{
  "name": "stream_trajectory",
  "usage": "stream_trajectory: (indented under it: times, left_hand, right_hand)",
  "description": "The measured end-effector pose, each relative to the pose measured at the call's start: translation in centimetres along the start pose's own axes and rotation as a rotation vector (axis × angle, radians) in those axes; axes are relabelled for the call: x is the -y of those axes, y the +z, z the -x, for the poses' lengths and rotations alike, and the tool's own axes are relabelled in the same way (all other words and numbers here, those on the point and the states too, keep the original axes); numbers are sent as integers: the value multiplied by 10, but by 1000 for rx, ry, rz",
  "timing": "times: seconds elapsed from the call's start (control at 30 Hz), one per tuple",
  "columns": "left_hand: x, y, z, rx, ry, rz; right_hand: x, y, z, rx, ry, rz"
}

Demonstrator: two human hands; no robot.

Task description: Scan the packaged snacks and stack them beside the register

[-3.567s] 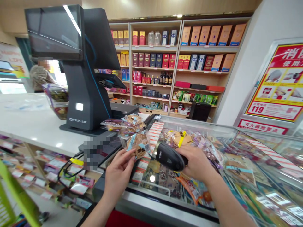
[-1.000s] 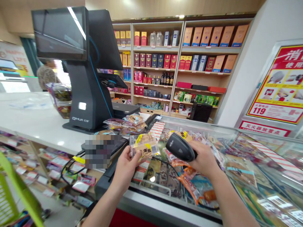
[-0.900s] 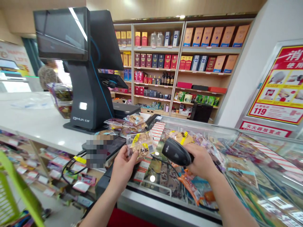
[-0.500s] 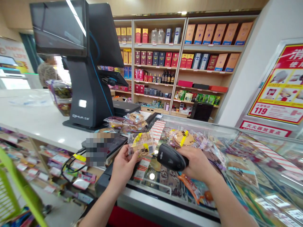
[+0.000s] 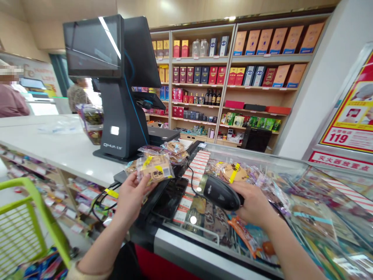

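My left hand (image 5: 132, 194) grips a clear packet of flat biscuits (image 5: 154, 169) with yellow bands, fingers behind it and thumb in front. The packet is in front of a pile of similar wrapped biscuits (image 5: 175, 149) beside the register stand. Closed round the handle of a black barcode scanner (image 5: 221, 193) is my right hand (image 5: 256, 202); the scanner's head faces left, over the glass counter, apart from the packet. Another yellow-banded biscuit packet (image 5: 231, 172) lies on the glass just behind the scanner.
A register screen (image 5: 93, 46) stands on the white counter (image 5: 52, 146) at left. A black phone (image 5: 170, 198) lies near the glass case's left edge. A green basket (image 5: 23, 217) is at lower left. Two people are at the far left. Boxed bottles fill the back shelves (image 5: 201, 60).
My left hand has carried the biscuit packet left, away from the scanner, toward the pile. The view has shifted left, bringing in a second person and more of the green basket.
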State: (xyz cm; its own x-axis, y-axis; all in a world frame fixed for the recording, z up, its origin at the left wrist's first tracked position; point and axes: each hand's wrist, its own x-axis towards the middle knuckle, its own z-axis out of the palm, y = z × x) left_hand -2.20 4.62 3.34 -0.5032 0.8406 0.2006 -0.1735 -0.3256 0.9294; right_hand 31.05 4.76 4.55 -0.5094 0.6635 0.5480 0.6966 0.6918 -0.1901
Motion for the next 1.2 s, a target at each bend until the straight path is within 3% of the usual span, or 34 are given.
stream_trajectory:
  times: [0.1,0.2,0.3,0.4,0.5,0.73,0.83,0.9,0.97,1.07,1.2]
  left_hand:
    - [-15,-17,-30,-89,92,-54]
    - [-25,-30,-50,-68,102,-216]
    - [-28,-39,-63,-16,120,-570]
    - [-25,-47,-71,-110,250,-989]
    - [-17,-53,-72,-176,365,-1220]
    - [-13,-65,-65,-69,583,-1303]
    - [-19,-68,-62,-123,640,-1262]
    - [-22,-64,-57,-190,702,-1198]
    - [-22,-53,-49,-172,749,-1115]
    - [-14,-20,-32,18,739,-949]
    - [7,41,-3,363,584,-714]
  right_hand:
    - [-3,0,0,-17,6,-8]
    - [-5,1,1,-30,-5,2]
    - [-8,1,1,-61,-17,12]
    - [-11,0,2,-112,-26,16]
    - [-14,-2,2,-137,-25,31]
    - [-17,-5,1,-179,-27,52]
    - [-18,-9,1,-239,-31,73]
    - [-21,-11,1,-307,-1,107]
    - [-25,-13,2,-408,41,159]
    - [-32,-16,4,-568,108,228]
    - [-37,-17,5,-674,198,268]
